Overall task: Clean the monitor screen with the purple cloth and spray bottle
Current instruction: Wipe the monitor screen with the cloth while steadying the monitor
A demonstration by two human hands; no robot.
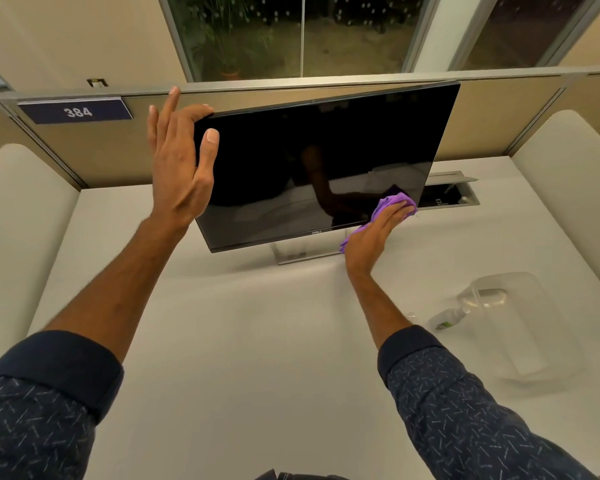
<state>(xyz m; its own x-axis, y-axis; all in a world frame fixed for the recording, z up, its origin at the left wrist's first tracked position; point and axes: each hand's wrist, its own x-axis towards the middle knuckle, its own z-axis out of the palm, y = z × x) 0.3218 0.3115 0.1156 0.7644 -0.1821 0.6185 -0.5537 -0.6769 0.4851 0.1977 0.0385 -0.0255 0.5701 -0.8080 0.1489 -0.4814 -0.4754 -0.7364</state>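
You are bracing the monitor (312, 168) with your left hand (179, 168), which is gripping its upper left corner: the thumb is lying across the front of the dark glass and the fingers are wrapping over the top edge, with the index finger sticking up free. The screen is switched off and is tilting back, its right side angled toward the far partition (111, 150).

Your right hand (374, 237) is pressing the purple cloth (392, 202) flat against the lower right corner of the screen, fingers spread over the bunched fabric, with a fold of cloth trailing out under the palm at the bottom bezel. The hand is holding the cloth against the glass rather than pinching it.

The spray bottle (447, 318) is lying on its side on the white desk (239, 341), well to the right of the monitor stand (291, 254) and nearer to you, its nozzle end pointing into a clear plastic tray (534, 341). Neither hand is touching it.

A blue sign (75, 111) reading 384 is hanging on the partition at far left.
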